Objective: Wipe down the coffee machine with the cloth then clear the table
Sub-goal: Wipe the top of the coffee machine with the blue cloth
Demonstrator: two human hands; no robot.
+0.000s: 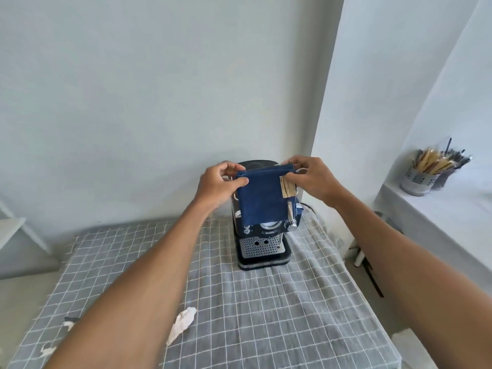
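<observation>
I see a dark blue and black espresso coffee machine (262, 235) with a perforated steel drip tray standing at the far end of a bench (266, 315) covered in a grey cloth with a white grid pattern. Directly in front of the coffee machine's upper body, raised above the bench, hangs a folded dark blue cloth (259, 198) with a pale paper label at its right edge. My left hand (219, 182) pinches the cloth's top left corner between thumb and curled fingers, and my right hand (310, 178) pinches the top right corner by the label, so the cloth is stretched between them and hides most of the machine's front. Nearer to me than the coffee machine, and to its left, crumpled white paper scraps (182, 324) lie on the bench. Well to the right of the coffee machine, on a white ledge (439, 217), stands a perforated metal holder of utensils (418, 179).
</observation>
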